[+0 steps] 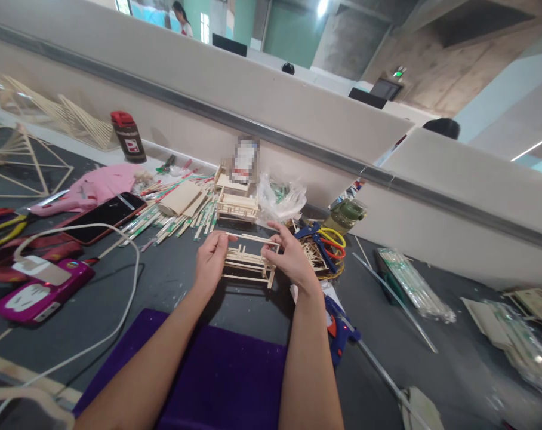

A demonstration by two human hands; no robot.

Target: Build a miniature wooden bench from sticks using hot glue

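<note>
A small wooden stick frame model [248,264] sits between my hands above the dark table [172,280]. My left hand [212,258] grips its left end. My right hand [290,257] grips its right end, with finger and thumb pinching a thin wooden stick [253,237] laid across the top of the frame. My left fingertips touch the other end of that stick. Both forearms reach forward over a purple mat [217,370].
A second stick model [237,206] and a pile of loose sticks [176,218] lie behind. A blue glue gun [338,328] rests right of my right arm, with scissors [325,242]. A phone [103,216], pink device [40,292], white cable and pink cloth are on the left.
</note>
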